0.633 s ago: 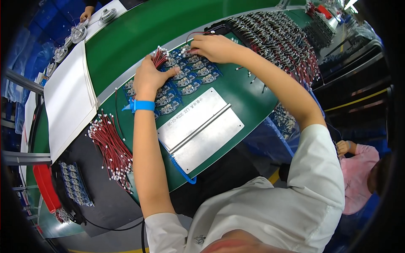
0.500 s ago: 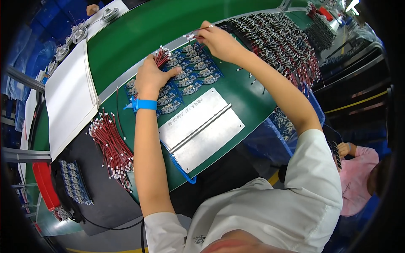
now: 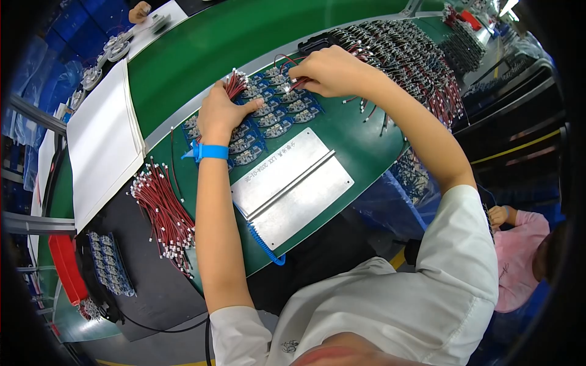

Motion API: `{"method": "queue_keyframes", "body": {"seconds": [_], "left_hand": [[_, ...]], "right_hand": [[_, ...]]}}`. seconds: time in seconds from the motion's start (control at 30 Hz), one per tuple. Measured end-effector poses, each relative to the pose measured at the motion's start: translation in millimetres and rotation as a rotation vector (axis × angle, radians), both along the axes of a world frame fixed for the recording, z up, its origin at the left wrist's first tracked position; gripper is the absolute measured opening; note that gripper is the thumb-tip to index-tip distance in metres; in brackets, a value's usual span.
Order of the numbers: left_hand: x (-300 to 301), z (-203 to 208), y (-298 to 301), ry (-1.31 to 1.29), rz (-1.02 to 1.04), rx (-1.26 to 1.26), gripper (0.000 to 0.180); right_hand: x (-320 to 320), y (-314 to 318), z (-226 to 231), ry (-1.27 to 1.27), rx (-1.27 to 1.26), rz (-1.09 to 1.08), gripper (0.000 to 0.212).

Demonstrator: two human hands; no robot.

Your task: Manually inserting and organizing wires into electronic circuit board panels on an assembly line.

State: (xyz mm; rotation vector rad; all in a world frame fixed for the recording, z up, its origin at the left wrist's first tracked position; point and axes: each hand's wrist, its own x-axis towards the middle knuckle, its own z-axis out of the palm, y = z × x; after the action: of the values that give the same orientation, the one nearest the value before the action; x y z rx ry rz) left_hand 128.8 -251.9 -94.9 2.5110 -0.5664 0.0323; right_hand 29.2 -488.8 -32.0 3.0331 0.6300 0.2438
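Holds a bunch of red wires (image 3: 235,83) closed in left hand (image 3: 221,113), with thumb stretched out over small blue circuit boards (image 3: 276,114). Pinches a thin red wire (image 3: 299,83) with fingertips of right hand (image 3: 332,70), close to a white plug (image 3: 286,89) over the boards' far right part. Has a metal rail (image 3: 176,120) running just beyond both grips, then a wide green surface (image 3: 189,67). Has a stretch of green table (image 3: 360,137) below the right grip, reaching a curved edge, and a dense heap of wired parts (image 3: 397,61) crowding in from the right. Has a metal plate (image 3: 296,192) nearer the body than both grips, printed with dark characters and digits along the side facing the boards. Has a loose pile of red wires (image 3: 160,210) below and left of the left grip.
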Motion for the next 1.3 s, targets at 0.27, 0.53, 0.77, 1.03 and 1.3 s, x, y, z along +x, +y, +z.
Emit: {"method": "queue_keyframes", "body": {"seconds": [0.27,0.53,0.77,1.03,1.3], "left_hand": [[-2.1,4.4,-0.7,0.017,-0.012,-0.012,0.085],[0.7,0.6,-0.7,0.028,0.000,-0.002,0.082],[0.0,1.1,-0.2,0.016,-0.009,-0.020,0.082],[0.0,-0.5,-0.6,-0.009,-0.025,-0.034,0.084],[-0.5,1.0,-0.8,-0.001,-0.022,-0.024,0.080]], "right_hand": [[13.4,-2.1,-10.7,0.043,-0.018,-0.060,0.016],[19.9,0.2,-17.2,0.037,-0.016,-0.029,0.016],[21.8,1.6,-13.3,0.098,-0.079,-0.038,0.017],[26.2,3.3,-21.7,-0.023,-0.145,0.096,0.017],[18.3,6.9,-18.8,-0.052,-0.182,0.111,0.013]]}}
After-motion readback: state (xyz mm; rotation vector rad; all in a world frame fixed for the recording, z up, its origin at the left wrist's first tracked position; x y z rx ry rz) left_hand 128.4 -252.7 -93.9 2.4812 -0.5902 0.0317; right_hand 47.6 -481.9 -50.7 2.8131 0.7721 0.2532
